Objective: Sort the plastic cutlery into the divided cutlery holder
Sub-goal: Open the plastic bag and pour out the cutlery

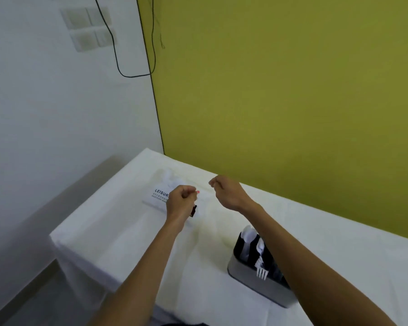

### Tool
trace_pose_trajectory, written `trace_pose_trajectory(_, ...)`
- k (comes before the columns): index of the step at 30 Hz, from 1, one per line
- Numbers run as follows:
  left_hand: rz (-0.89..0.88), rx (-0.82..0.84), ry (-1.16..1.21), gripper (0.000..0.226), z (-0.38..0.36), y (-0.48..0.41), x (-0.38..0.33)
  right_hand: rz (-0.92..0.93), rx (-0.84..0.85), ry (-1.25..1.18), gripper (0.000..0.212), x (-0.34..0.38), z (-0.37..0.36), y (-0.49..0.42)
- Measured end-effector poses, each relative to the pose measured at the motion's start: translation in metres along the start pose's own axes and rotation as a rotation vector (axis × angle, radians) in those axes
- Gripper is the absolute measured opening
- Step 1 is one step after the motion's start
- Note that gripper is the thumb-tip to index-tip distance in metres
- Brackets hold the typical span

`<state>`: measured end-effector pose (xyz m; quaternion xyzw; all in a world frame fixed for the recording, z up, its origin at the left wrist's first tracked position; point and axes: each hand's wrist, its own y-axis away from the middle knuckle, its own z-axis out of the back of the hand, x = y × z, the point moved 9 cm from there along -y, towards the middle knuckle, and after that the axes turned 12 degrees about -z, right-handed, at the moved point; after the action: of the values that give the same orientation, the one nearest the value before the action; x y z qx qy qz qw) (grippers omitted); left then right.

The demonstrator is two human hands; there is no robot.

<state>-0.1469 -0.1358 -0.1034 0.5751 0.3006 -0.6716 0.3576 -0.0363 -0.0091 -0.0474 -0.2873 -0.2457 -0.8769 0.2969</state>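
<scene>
At the far left end of the white-covered table [118, 231], both of the person's bare arms reached out over a clear plastic packet [159, 195] printed with dark lettering that began "LEISUR", the rest hidden behind the left hand [180, 200]. That hand was curled into a loose fist above the packet's right part, fingers pinched together; a small red spot showed at the fingertips, and whether it gripped the wrapper or something thin and pale I could not tell. A small dark tag [193, 211] stuck out just below the wrist. The right hand [224, 188] hovered a little to the right and farther back, its fingers also drawn together as if pinching, though nothing clear showed between them. The two hands stood apart, with bare cloth between them. Pale shapes lay inside the packet's far end, too blurred to name. Nearer the person, under the right forearm, stood the grey divided cutlery holder [257, 282] with a dark interior; white spoons [249, 234] rose from its far compartments and a white fork [261, 272] stood tines-down in a nearer one. Behind the table ran an olive-green wall [292, 90], meeting a white wall [45, 102] where a black cable [114, 50] hung down.
</scene>
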Motion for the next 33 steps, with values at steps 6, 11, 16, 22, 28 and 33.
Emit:
trace_pose_trajectory(6, 0.201, 0.016, -0.08, 0.013, 0.029, -0.02, 0.066, -0.072, 0.109, 0.211, 0.037, 0.007, -0.051, -0.033)
trace_pose_trajectory(11, 0.323, 0.044, -0.162, 0.027, 0.05, -0.039, 0.106, -0.157, 0.15, 0.338, 0.046, -0.004, -0.078, -0.076)
trace_pose_trajectory(16, 0.414, 0.01, -0.078, 0.065, 0.061, -0.05, 0.141, -0.238, 0.128, 0.422, 0.058, -0.012, -0.089, -0.096)
trace_pose_trajectory(22, 0.46, -0.088, 0.053, 0.102, 0.065, -0.051, 0.153, -0.383, 0.312, 0.508, 0.088, -0.031, -0.109, -0.104)
trace_pose_trajectory(28, 0.531, -0.022, 0.067, 0.072, 0.064, -0.031, 0.125, -0.304, 0.371, 0.22, 0.056, -0.016, -0.122, -0.082)
trace_pose_trajectory(33, 0.521, 0.062, 0.153, 0.103, 0.044, -0.031, 0.11, -0.277, 0.34, -0.058, 0.043, 0.009, -0.09, -0.042)
